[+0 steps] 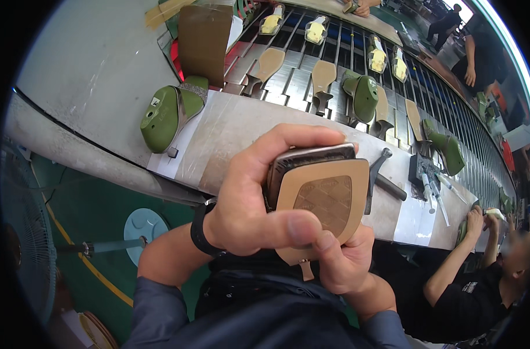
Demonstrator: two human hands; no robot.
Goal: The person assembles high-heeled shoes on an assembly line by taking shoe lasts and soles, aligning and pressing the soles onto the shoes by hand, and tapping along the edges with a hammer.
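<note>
Near the middle of the head view, a tan shoe sole (pixel 356 189) with a brown patterned patch lies against a dark, shiny-edged shoe part (pixel 314 154). My left hand (pixel 250 203) wraps round both from the left, its fingers over the dark part's far edge and its thumb pressed on the sole. At the sole's near right edge, my right hand (pixel 347 262) grips it, thumb on the face by my left thumb. The narrow end of the sole points down toward me. Most of the dark part is hidden behind the sole.
Beyond my hands runs a roller conveyor (pixel 302 49) with tan soles (pixel 323 75) and green shoe lasts (pixel 361 96). On the bench lie another green last (pixel 163 119), a hammer (pixel 389 186) and syringes (pixel 433 195). A fan (pixel 32 232) stands left; a co-worker (pixel 474 291) works at right.
</note>
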